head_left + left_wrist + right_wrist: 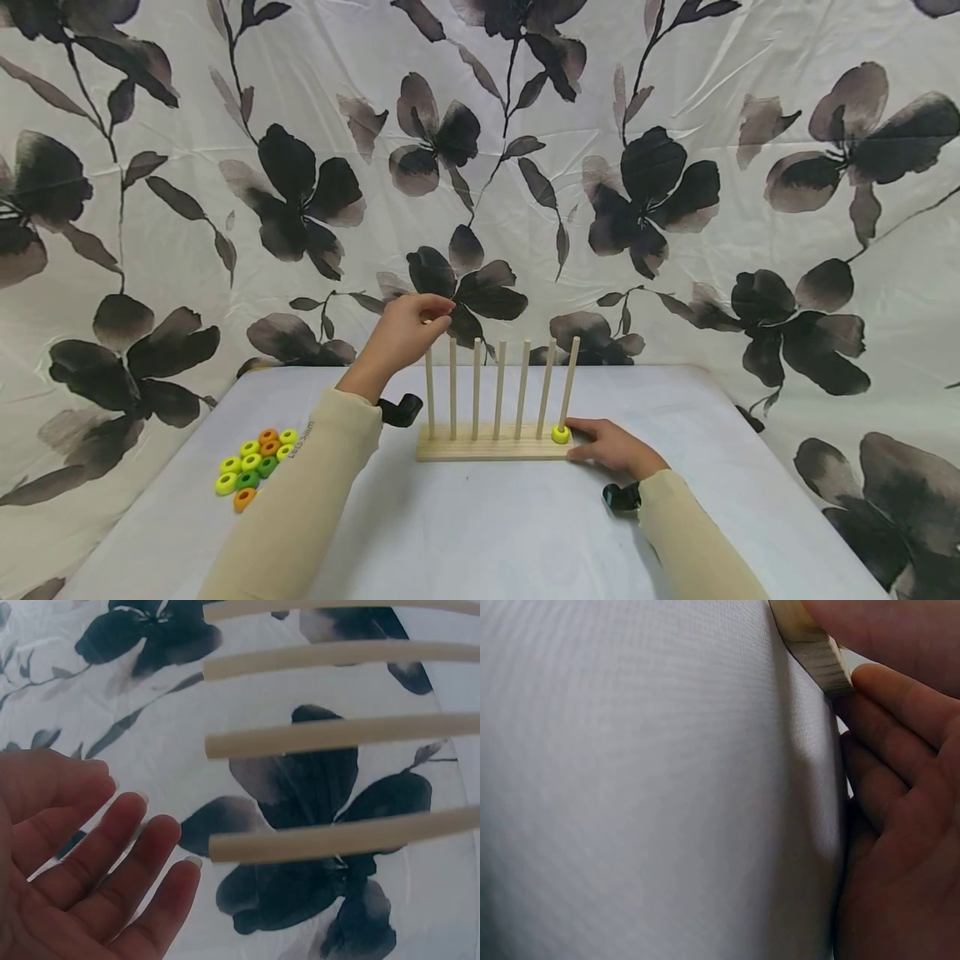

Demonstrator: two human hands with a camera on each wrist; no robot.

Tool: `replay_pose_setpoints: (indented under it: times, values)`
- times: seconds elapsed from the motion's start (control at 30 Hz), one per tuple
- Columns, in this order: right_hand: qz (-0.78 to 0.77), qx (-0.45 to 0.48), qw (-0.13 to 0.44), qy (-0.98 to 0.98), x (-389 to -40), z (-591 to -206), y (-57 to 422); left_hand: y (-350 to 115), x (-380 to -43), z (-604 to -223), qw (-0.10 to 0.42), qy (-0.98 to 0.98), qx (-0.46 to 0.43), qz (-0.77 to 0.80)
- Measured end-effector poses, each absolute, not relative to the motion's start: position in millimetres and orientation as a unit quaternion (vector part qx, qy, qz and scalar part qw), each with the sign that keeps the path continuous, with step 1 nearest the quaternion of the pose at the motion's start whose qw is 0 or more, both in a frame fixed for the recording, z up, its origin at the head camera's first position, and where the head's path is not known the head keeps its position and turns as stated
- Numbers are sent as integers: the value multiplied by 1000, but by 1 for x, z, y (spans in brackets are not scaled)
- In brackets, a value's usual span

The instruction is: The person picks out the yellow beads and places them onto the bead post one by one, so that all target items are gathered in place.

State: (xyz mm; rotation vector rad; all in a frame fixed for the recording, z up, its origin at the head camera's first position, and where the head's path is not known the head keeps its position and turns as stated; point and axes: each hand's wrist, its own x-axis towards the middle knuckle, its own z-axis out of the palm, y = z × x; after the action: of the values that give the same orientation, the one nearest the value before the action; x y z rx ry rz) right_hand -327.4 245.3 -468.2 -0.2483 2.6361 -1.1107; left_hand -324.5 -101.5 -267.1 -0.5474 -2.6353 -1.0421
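Observation:
A light wooden peg rack (480,455) stands on the table with a row of several upright pegs. One yellow ring (560,436) sits at the foot of the rightmost peg. My right hand (611,446) grips the rack's right end, thumb at the front and fingers behind; the right wrist view has the wooden end (829,666) between them. My left hand (408,329) is raised beside the tops of the leftmost pegs. Its fingers are loosely bent with nothing seen in them, and in the left wrist view they are apart from the peg tips (247,846).
To the left on the white tabletop (480,533) lies a group of loose rings: yellow (226,484), green (247,480) and orange (244,499). My left sleeve (300,500) passes close by them. A flower-patterned cloth (525,200) hangs behind the table.

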Motion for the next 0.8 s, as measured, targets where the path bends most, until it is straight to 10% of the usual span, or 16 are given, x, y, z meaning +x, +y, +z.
replay_pose_setpoints:
  times: [0.8]
  values:
    - [-384,-78,140,909,-328,-470,245,-163,-306,-294,119,-931,-136,-318]
